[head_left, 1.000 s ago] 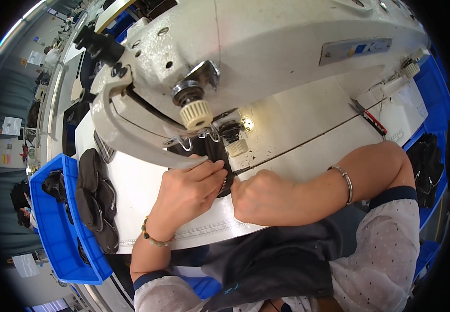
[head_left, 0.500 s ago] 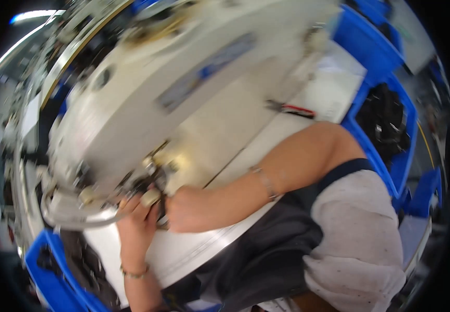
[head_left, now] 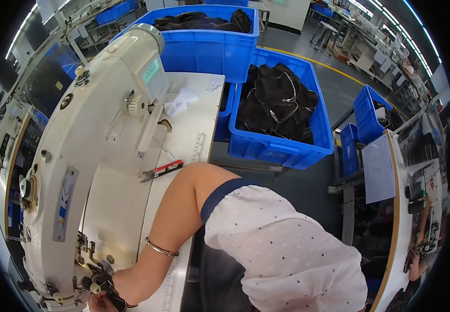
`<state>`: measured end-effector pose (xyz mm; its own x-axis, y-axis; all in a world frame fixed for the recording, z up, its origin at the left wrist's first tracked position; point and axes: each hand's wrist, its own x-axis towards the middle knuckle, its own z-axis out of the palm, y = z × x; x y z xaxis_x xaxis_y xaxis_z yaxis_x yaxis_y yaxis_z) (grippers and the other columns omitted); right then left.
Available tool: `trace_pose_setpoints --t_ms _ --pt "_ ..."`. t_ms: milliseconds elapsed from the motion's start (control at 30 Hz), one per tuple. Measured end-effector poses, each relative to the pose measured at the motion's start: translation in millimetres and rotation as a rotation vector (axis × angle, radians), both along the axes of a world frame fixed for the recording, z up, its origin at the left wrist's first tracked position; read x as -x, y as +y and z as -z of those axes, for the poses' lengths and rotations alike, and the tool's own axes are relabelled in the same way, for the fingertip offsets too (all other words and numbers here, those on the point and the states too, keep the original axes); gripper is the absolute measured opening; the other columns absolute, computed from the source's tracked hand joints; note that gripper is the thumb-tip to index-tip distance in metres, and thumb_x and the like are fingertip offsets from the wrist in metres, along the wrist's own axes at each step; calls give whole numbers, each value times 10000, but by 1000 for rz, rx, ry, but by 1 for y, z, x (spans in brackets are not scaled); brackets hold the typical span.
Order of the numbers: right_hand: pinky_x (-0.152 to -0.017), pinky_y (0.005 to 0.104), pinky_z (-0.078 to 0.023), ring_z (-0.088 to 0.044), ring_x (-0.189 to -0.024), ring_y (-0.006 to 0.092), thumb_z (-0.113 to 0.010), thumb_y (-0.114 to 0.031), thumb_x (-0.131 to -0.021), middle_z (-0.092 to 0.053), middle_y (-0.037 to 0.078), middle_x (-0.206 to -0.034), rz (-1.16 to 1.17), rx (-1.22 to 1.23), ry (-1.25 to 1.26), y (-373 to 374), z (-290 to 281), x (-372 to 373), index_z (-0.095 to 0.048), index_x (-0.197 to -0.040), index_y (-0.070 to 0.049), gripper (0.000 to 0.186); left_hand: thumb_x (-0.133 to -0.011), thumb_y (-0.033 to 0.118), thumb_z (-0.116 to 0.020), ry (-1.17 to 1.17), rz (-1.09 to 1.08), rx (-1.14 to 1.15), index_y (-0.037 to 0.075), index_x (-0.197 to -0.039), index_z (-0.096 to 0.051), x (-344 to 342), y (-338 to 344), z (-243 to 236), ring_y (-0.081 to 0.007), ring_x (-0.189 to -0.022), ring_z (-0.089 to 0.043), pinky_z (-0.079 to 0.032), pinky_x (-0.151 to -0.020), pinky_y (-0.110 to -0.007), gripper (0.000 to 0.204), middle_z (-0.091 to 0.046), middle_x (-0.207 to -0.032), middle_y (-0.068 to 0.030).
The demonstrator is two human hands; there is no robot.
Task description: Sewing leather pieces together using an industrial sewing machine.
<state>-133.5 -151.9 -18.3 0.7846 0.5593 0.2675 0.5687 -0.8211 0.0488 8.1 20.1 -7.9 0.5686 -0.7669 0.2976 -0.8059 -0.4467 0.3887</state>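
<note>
A cream sewing machine [head_left: 113, 106] stands at my left, its needle end low in the head view. By the presser foot [head_left: 94, 270] my right hand [head_left: 131, 286] is closed on a black fabric piece [head_left: 114, 300], with its fingers curled and partly hidden. My left hand [head_left: 99, 302] shows only in part at the lower edge, its fingers bent against the same piece beside the machine's small round knob. Much of the fabric is covered by my hands and cut off by the picture's edge.
Red-handled thread snips [head_left: 162, 169] and a white cloth scrap [head_left: 182, 101] lie on the white table [head_left: 196, 86]. Beyond it, blue bins [head_left: 204, 52] hold black pieces; those in the nearer bin [head_left: 274, 148] have zippers. Another workstation [head_left: 394, 229] is at the right.
My view has swung to the right and up, bringing the bins and aisle into sight. The hands now appear lower left, still at the needle area.
</note>
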Motion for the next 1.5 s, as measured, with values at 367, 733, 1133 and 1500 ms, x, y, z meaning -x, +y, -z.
trace_pose_setpoints --t_ms 367,733,1133,1500 --pt "-528 425 -522 -688 -684 283 -609 -221 -825 -709 108 -752 51 43 15 4 26 -19 -741 -756 -74 209 -781 -25 -662 -3 156 -260 -25 -907 -666 55 -18 -38 -367 -751 -633 -518 -669 -418 125 -649 -884 -188" --pt "-438 334 -471 -609 -542 212 -660 -154 -608 -611 56 -582 67 -221 -156 2 18 17 -652 -590 -73 83 -637 12 -711 -217 417 -108 112 -961 -765 45 -17 -32 -243 -704 -615 -506 -593 -345 343 -642 -849 -57" --pt "-359 297 -394 -543 -438 139 -614 -103 -673 -548 60 -544 16 -112 -123 1 2 18 -636 -759 57 183 -553 30 -725 -429 408 119 90 -878 -745 37 -10 -25 -200 -777 -628 -492 -644 -333 331 -673 -907 -25" --pt "-376 292 -409 -540 -432 143 -610 -101 -679 -526 52 -529 -10 -122 -38 -1 -5 20 -561 -663 -22 94 -617 -38 -720 -13 368 17 59 -919 -749 44 -10 -23 -258 -894 -621 -526 -767 -338 318 -721 -930 -39"
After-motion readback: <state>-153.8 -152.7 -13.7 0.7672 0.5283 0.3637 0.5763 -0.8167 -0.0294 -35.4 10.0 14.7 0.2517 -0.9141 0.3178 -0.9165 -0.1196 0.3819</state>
